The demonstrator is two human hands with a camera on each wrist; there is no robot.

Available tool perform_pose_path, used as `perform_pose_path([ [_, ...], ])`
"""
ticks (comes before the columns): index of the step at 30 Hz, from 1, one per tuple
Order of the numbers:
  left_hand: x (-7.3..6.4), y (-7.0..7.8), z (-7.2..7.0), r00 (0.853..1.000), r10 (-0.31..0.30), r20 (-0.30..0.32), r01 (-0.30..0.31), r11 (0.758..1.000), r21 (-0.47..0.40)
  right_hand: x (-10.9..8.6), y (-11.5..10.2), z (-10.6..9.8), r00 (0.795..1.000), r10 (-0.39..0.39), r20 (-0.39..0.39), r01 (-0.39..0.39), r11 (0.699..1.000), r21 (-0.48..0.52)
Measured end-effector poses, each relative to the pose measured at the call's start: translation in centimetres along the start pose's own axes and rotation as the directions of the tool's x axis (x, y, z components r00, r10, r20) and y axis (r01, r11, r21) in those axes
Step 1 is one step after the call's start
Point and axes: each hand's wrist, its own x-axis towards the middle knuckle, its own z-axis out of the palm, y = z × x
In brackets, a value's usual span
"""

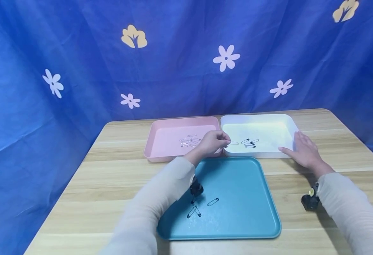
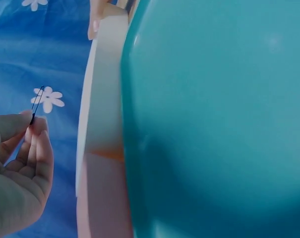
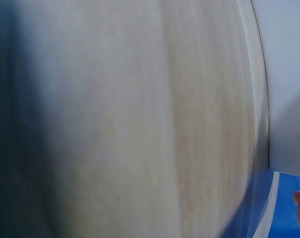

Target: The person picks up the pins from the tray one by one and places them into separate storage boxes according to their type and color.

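My left hand (image 1: 214, 141) is over the neighbouring edges of the pink tray (image 1: 180, 122) and the white tray (image 1: 256, 118). Between thumb and fingertips it pinches a safety pin (image 2: 37, 103), whose dark end sits at the fingers. My right hand (image 1: 304, 150) rests on the white tray's near right corner, thumb and fingers spread apart. Several black safety pins (image 1: 250, 145) lie in the white tray. In the pink tray is a cluster of several silvery safety pins (image 1: 191, 141).
A teal tray (image 1: 237, 191) lies in front of both trays, holding a few black safety pins (image 1: 213, 202). Everything stands on a wood-grain table (image 1: 109, 191). Behind it hangs a blue flowered cloth (image 1: 180, 63).
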Motion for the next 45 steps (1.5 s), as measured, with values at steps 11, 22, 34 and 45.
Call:
perform_pose_path([
  [11, 3.7, 0.4, 2.9, 0.991, -0.120, -0.065, 0.107, 0.980, -0.169, 0.4, 0.4, -0.1, 1.000, 0.005, -0.004, -0.005, 1.000, -0.002],
  [22, 6.9, 0.3, 4.8, 0.982, -0.127, -0.142, 0.143, 0.984, 0.110, 0.5, 0.4, 0.0, 1.000, 0.000, -0.001, 0.000, 1.000, -0.020],
  [34, 8.6, 0.2, 6.5, 0.986, -0.130, -0.102, 0.156, 0.936, 0.316, 0.5, 0.7, -0.1, 1.000, 0.011, -0.005, -0.011, 1.000, -0.013],
  [45, 9.1, -0.8, 7.1, 0.980, -0.182, -0.082, 0.199, 0.918, 0.343, 0.7, 0.8, 0.3, 1.000, 0.005, -0.011, -0.005, 1.000, -0.007],
])
